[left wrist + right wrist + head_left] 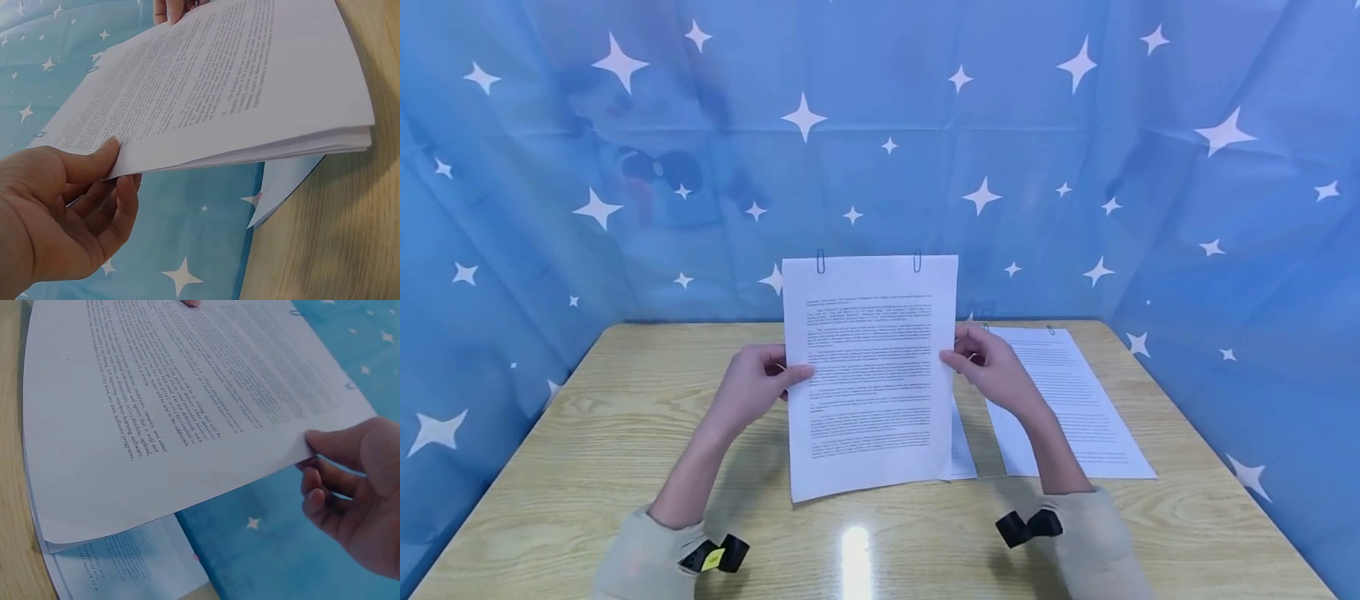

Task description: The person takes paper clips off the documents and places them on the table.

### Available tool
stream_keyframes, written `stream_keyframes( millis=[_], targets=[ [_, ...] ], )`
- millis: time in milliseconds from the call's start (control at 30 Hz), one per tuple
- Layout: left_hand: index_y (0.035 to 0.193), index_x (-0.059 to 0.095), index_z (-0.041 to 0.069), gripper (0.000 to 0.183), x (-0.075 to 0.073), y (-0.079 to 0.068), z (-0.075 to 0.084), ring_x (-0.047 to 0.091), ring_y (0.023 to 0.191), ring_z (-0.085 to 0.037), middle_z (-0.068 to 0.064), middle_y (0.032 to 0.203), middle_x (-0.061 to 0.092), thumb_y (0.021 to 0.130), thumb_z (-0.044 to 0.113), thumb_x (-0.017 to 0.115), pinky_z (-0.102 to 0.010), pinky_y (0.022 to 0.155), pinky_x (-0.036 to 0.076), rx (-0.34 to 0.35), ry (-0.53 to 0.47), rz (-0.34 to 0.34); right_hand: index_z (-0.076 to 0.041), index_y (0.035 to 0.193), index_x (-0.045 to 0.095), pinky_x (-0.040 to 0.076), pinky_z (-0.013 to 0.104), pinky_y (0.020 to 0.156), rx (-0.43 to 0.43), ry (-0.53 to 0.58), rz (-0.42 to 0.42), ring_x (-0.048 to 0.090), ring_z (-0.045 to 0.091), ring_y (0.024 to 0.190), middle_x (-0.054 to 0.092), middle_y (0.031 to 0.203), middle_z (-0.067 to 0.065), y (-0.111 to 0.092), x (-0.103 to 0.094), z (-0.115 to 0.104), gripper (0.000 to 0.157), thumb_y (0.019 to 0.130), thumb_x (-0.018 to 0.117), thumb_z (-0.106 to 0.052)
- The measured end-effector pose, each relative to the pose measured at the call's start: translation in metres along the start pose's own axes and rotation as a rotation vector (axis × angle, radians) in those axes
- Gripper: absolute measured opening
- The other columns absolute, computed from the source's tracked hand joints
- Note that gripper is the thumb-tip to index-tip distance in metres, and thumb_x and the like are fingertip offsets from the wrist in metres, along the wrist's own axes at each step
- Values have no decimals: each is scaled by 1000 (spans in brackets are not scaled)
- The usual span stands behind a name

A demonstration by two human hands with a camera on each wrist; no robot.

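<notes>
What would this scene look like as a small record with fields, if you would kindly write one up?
Held: stack of printed sheets, raised, print facing the head camera
Left hand: pinches the stack's left edge
Right hand: pinches the stack's right edge
Clips: two, on the stack's top edge
On table: printed document at right, clipped at its far edge
Behind stack: another sheet, mostly hidden
Backdrop: blue curtain with white stars
</notes>
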State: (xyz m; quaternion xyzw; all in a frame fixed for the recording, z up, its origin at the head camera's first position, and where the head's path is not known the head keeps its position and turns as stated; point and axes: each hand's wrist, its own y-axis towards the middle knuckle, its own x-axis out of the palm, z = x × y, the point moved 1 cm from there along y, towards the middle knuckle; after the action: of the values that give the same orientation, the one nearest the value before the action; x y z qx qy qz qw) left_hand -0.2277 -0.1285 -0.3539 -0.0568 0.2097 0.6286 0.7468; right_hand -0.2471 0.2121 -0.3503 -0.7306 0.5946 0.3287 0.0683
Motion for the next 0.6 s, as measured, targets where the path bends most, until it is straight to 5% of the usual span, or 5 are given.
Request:
stream_keyframes(
  millis=[600],
  targets=[
    [105, 75, -3, 14, 6, -1, 2, 62, 68, -20, -12, 88, 73, 93, 4, 73, -26, 55, 46, 10, 81, 95, -2, 118, 65, 48, 24, 75, -121, 118, 207, 60, 23, 87, 69, 99, 13, -4, -11, -25, 23, 101, 65, -17]
  ],
)
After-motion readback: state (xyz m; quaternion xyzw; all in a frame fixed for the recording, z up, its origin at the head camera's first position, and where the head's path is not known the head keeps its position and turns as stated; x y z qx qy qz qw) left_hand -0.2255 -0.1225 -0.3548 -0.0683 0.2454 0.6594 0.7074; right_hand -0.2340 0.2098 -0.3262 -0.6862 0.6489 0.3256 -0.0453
